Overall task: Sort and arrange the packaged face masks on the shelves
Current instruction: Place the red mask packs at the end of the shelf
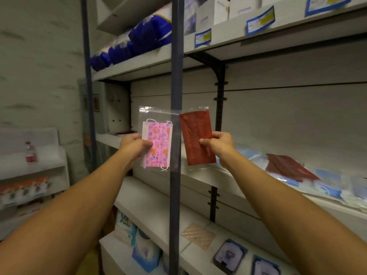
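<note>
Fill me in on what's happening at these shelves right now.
A person stands at the shelving with a packaged mask in each hand. The left hand pinches a pink patterned mask in a clear bag; the right hand pinches a dark red mask, also bagged. Both are held up in front of the middle shelf, neither set down yet. Further right on that shelf lies a loose pile of blue masks and more red masks.

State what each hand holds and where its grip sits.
Left hand pinches the pink patterned mask packet at its left edge; right hand pinches the red mask packet at its right edge.
</note>
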Motion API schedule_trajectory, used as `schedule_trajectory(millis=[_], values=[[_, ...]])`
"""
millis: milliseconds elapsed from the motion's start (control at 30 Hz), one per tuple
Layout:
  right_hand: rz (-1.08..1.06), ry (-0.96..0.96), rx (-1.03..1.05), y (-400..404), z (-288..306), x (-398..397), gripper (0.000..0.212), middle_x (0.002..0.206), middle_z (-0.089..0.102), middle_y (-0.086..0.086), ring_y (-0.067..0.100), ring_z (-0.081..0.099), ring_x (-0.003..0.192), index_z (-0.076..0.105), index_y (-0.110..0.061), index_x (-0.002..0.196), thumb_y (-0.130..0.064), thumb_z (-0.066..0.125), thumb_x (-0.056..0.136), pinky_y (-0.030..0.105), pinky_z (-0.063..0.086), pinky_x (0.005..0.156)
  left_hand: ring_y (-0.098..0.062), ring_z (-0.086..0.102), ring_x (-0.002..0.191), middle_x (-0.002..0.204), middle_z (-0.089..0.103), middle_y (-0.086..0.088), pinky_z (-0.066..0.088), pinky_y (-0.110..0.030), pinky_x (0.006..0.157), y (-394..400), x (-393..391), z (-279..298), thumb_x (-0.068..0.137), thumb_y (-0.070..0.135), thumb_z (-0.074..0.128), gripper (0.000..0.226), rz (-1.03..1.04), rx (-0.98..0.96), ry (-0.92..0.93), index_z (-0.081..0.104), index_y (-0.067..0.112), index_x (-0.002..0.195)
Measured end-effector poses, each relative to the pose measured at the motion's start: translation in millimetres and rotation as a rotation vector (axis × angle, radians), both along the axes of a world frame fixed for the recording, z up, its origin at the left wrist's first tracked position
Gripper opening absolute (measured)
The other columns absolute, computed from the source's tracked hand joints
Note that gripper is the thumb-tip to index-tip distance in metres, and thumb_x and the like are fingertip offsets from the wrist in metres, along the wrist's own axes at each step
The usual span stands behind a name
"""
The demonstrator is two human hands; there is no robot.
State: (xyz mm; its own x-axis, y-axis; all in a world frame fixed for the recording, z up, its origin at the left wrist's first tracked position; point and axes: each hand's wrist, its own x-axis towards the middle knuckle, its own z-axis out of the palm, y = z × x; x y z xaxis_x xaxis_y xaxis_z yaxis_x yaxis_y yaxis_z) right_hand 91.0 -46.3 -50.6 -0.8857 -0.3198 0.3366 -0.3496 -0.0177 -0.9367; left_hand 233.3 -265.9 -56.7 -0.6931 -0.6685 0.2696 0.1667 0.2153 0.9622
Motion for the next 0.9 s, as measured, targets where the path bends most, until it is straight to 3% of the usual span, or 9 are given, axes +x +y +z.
schedule_trajectory(millis=[100, 367, 567, 667, 800, 900], values=[[-0.02, -0.016, -0.005, -40.3, -0.4, 7.0, 0.008, 0.093, 0.076, 0.005, 0.025, 0.073, 0.089, 0.073, -0.017, 0.089, -0.011, 0.078, 0.086, 0.047, 0.061, 0.083, -0.022, 0.072, 0.09, 0.104, 0.073, -0.007, 0.056, -0.025, 0.053, -36.7, 9.9, -1.3, 0.092, 0.0, 0.066, 0.017, 0.007, 0.018, 0.006, 0.069, 0.011, 0.105], [-0.046, 0.005, 0.008, -147.1, 3.5, 29.1, 0.018, 0.105, 0.073, 0.003, 0.022, 0.07, 0.092, 0.069, -0.017, 0.108, -0.017, 0.074, 0.091, 0.041, 0.06, 0.083, -0.023, 0.07, 0.094, 0.109, 0.072, -0.008, 0.056, -0.03, 0.062, -141.3, 31.2, 6.3, 0.093, 0.0, 0.066, 0.022, 0.036, 0.004, -0.002, 0.068, 0.007, 0.114], [-0.078, 0.019, 0.015, -208.1, -0.9, 38.6, 0.021, 0.098, 0.071, 0.0, 0.014, 0.066, 0.079, 0.07, -0.016, 0.112, -0.015, 0.073, 0.092, 0.025, 0.052, 0.061, -0.022, 0.071, 0.089, 0.104, 0.072, -0.006, 0.059, -0.034, 0.063, -209.1, 38.2, 0.9, 0.092, -0.001, 0.066, 0.022, 0.056, 0.017, 0.0, 0.069, 0.007, 0.112], [-0.071, -0.009, 0.009, -232.3, -5.6, 39.9, 0.023, 0.103, 0.073, 0.005, 0.018, 0.067, 0.081, 0.069, -0.011, 0.115, -0.013, 0.071, 0.093, 0.036, 0.059, 0.074, -0.022, 0.071, 0.086, 0.102, 0.073, -0.006, 0.06, -0.035, 0.065, -237.7, 38.3, -5.9, 0.09, -0.002, 0.068, 0.023, 0.078, 0.027, -0.003, 0.069, 0.006, 0.112], [-0.07, -0.018, 0.022, -259.0, -7.0, 33.3, 0.025, 0.105, 0.07, 0.004, 0.016, 0.065, 0.082, 0.067, -0.01, 0.118, -0.014, 0.07, 0.094, 0.03, 0.052, 0.067, -0.015, 0.067, 0.08, 0.093, 0.068, 0.002, 0.056, -0.028, 0.055, -263.5, 36.8, -13.0, 0.092, -0.001, 0.067, 0.021, 0.084, 0.032, -0.007, 0.068, 0.007, 0.111], [-0.075, -0.029, 0.023, -279.0, -8.2, 23.5, 0.023, 0.104, 0.069, 0.005, 0.016, 0.063, 0.08, 0.067, -0.009, 0.117, -0.013, 0.069, 0.094, 0.035, 0.054, 0.074, -0.013, 0.066, 0.078, 0.093, 0.068, 0.002, 0.054, -0.024, 0.05, -280.2, 28.8, -23.4, 0.093, 0.0, 0.065, 0.018, 0.091, 0.059, -0.004, 0.067, 0.011, 0.107]])
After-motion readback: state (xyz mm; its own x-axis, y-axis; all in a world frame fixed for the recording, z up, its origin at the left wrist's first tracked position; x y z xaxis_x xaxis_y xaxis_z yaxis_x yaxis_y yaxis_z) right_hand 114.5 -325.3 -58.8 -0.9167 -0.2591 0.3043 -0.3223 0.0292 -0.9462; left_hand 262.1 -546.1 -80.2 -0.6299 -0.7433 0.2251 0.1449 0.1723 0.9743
